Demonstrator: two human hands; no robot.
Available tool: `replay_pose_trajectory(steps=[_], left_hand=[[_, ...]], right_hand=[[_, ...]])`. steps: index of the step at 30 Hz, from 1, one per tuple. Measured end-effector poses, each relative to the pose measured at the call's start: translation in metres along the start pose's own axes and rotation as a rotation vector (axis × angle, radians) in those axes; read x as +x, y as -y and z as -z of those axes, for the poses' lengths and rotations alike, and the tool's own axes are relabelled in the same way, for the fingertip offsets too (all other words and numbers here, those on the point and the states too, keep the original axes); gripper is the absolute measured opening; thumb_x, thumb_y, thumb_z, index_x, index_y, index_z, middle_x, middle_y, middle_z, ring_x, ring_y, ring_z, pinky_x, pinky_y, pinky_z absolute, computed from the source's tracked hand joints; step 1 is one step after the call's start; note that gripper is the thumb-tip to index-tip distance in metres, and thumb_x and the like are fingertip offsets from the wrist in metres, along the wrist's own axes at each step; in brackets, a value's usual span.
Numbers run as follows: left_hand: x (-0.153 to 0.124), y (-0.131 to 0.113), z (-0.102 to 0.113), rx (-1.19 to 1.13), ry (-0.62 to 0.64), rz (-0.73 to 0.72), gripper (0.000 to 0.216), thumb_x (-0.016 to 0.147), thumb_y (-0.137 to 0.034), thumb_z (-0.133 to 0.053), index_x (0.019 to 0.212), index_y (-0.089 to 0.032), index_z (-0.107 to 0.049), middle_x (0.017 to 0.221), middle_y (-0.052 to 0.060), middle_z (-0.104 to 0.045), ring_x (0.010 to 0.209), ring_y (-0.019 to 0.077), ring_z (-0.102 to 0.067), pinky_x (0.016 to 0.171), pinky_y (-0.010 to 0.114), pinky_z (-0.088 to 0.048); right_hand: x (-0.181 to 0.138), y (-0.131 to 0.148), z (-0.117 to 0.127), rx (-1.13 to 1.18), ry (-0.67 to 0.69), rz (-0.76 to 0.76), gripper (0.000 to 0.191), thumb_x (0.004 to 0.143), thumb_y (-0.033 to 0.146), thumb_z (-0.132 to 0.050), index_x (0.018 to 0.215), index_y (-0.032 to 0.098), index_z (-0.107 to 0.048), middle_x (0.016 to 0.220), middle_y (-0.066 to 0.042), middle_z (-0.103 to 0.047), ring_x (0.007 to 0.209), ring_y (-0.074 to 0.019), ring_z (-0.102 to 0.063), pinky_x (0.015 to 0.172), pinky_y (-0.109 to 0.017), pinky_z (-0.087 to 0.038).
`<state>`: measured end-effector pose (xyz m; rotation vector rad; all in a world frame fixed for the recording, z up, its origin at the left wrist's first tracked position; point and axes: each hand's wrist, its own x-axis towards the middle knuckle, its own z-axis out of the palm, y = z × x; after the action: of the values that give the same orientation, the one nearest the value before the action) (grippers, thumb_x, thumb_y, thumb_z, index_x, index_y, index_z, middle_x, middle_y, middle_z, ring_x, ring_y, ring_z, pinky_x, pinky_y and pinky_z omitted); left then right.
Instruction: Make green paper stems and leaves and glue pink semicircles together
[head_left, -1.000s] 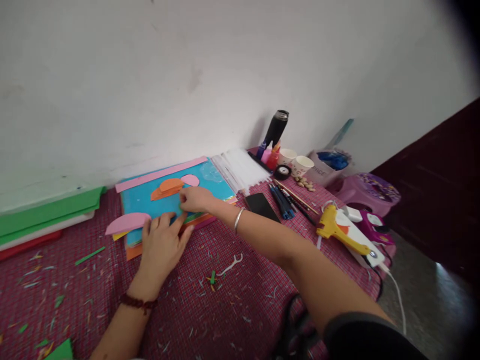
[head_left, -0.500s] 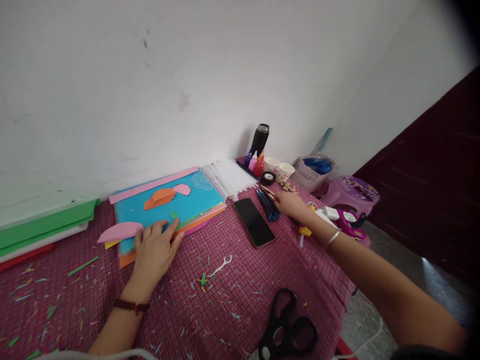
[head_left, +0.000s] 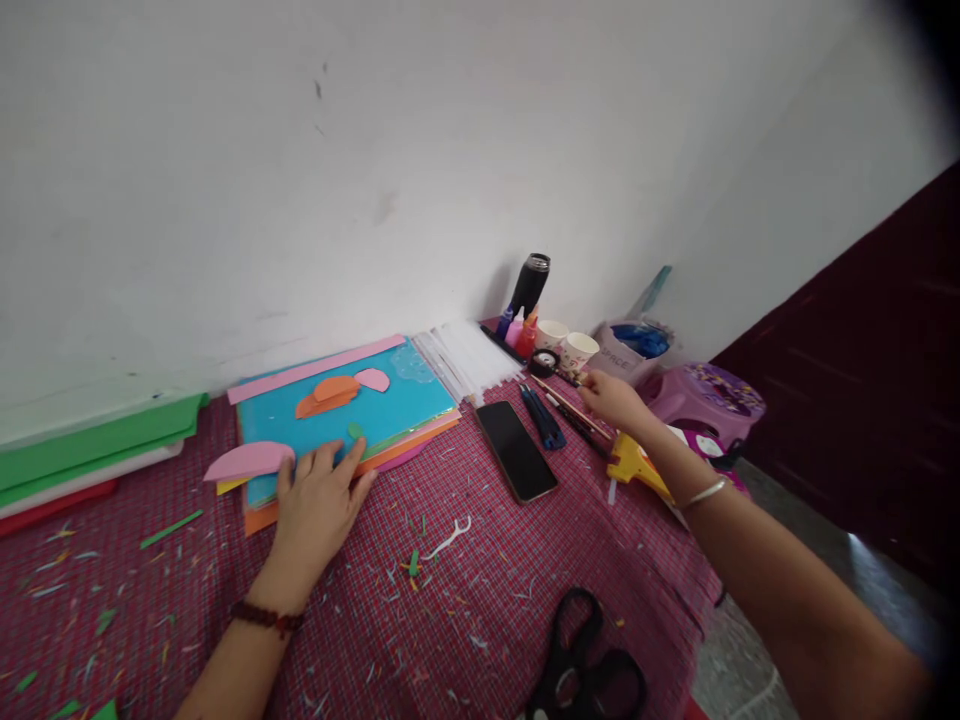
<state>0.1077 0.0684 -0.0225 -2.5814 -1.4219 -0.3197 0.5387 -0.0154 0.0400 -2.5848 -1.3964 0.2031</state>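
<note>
Table (head_left: 517, 560), plaid-covered, fills the lower half of the frame, littered with scraps (head_left: 414, 563). Blue sheet (head_left: 375, 410) tops a paper stack (head_left: 420, 433) left of centre, bearing cut-outs (head_left: 373, 380).

Left hand (head_left: 319, 500), lower left of centre: laid on the sheet's near edge, fingers spread, gripping nothing; unchanged over the last second. Right hand (head_left: 615, 400), right of centre: main change. A second ago it was at the sheet; now it is beyond the slim tools (head_left: 574, 409), fingers drawn together at a dark stick (head_left: 568, 378). Cannot tell whether pinched or merely touched. Reading: work on the sheet pauses, left hand keeping it steady.

Bin (head_left: 628, 362), right of centre: "SPACE", only legible word. Scissors (head_left: 559, 650), bottom edge: no lettering readable. Phone (head_left: 517, 450), no brand visible; fully exposed now the right forearm has gone. Cups (head_left: 579, 352): print too small. Green disc (head_left: 355, 431): uncovered, at left index fingertip; contact unclear.
</note>
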Motion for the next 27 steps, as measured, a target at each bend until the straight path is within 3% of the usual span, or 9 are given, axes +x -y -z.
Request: replay_pose_trajectory(steps=[5,9,13,20,27], left_hand=[[0.0,0.0,0.0,0.023,0.008,-0.005,0.046,0.095,-0.043,-0.039,0.133,-0.023,-0.054,0.123,0.014,-0.058,0.11,0.0301,-0.05,0.105,0.052,-0.026],[0.0,-0.001,0.001,0.021,0.016,-0.006,0.046,0.095,-0.042,-0.039,0.134,-0.023,-0.053,0.125,0.013,-0.057,0.111,0.0298,-0.05,0.106,0.052,-0.025],[0.001,-0.001,0.0,0.02,0.019,0.001,0.046,0.096,-0.042,-0.038,0.134,-0.022,-0.053,0.125,0.014,-0.057,0.112,0.0307,-0.049,0.107,0.052,-0.024],[0.0,-0.001,0.001,0.008,0.024,0.014,0.047,0.095,-0.043,-0.038,0.134,-0.022,-0.053,0.126,0.014,-0.056,0.112,0.0317,-0.049,0.106,0.051,-0.025],[0.001,-0.001,0.0,0.018,0.02,0.005,0.046,0.095,-0.043,-0.038,0.134,-0.023,-0.054,0.125,0.014,-0.057,0.112,0.0308,-0.049,0.106,0.05,-0.025]], right_hand=[[-0.003,-0.004,-0.008,0.349,0.077,-0.037,0.013,0.088,0.018,-0.045,0.082,0.017,-0.056,0.058,-0.001,-0.065,0.047,-0.012,-0.056,0.048,-0.02,-0.04],[-0.007,0.003,-0.023,0.648,0.181,-0.075,0.018,0.094,0.018,-0.036,0.085,0.017,-0.053,0.065,-0.003,-0.068,0.042,-0.0099,-0.054,0.042,-0.018,-0.041],[-0.008,0.003,-0.022,0.851,0.28,-0.116,0.024,0.095,0.021,-0.035,0.082,0.016,-0.054,0.074,-0.008,-0.07,0.05,-0.0099,-0.058,0.05,-0.019,-0.049],[-0.013,0.005,-0.019,1.0,0.361,-0.135,0.023,0.091,0.017,-0.036,0.078,0.018,-0.055,0.074,-0.007,-0.068,0.061,-0.0132,-0.062,0.058,-0.022,-0.051],[-0.022,0.013,-0.018,0.995,0.407,-0.077,0.02,0.089,0.023,-0.037,0.088,0.017,-0.057,0.082,-0.007,-0.068,0.063,-0.0142,-0.061,0.06,-0.023,-0.05]])
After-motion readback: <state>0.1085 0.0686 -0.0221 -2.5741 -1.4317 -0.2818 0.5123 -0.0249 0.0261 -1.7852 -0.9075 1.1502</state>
